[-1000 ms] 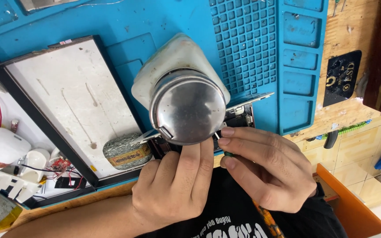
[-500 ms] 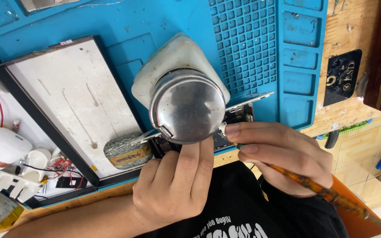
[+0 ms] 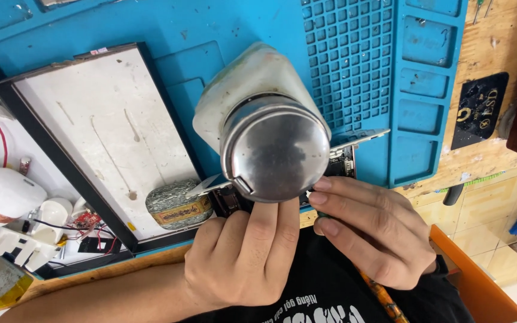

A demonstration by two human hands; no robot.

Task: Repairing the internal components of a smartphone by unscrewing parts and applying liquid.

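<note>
A white bottle with a round metal pump top stands on the blue mat. A small dark device with an exposed board lies mostly hidden under it at the mat's front edge. My left hand grips the device's near end with its thumb, and two of its fingers reach up to the metal top's rim. My right hand rests its fingertips at the device's right side and is closed on a thin tool with an orange-brown handle. The tool's tip is hidden.
A white panel in a black frame lies to the left, with a small metallic box at its corner. White plastic parts and wired pieces sit at the far left. A black plate lies on the wooden bench to the right.
My right hand has swung the tool's handle back from pointing out to the lower right to pointing down near my body. My left hand and the bottle stay put.
</note>
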